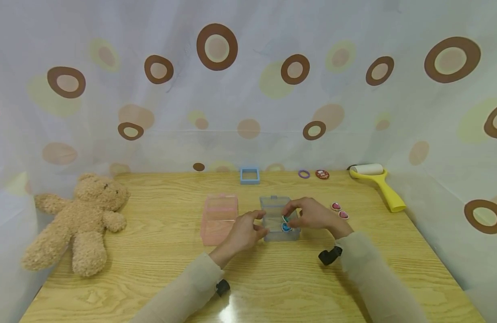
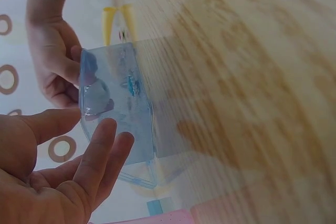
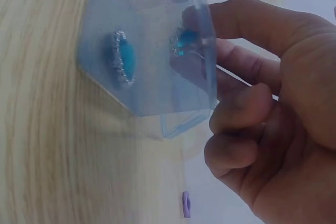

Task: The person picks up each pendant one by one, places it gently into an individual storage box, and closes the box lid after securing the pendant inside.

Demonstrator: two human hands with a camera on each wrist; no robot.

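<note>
Flanked by pink case point(image 1: 217, 231) and pink gems point(image 1: 343, 215), pinching one blue gem point(image 3: 186, 39) in clear box point(image 1: 277, 236) with right hand point(image 1: 313, 213), spreading left hand point(image 1: 243, 230) loosely alongside, partly hiding it in head view

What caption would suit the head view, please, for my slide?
Right hand pinching a teal gem inside an open translucent box, left hand beside the box.

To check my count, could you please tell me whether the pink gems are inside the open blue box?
No, both pink gems lie on the table, right of the blue box.
</note>
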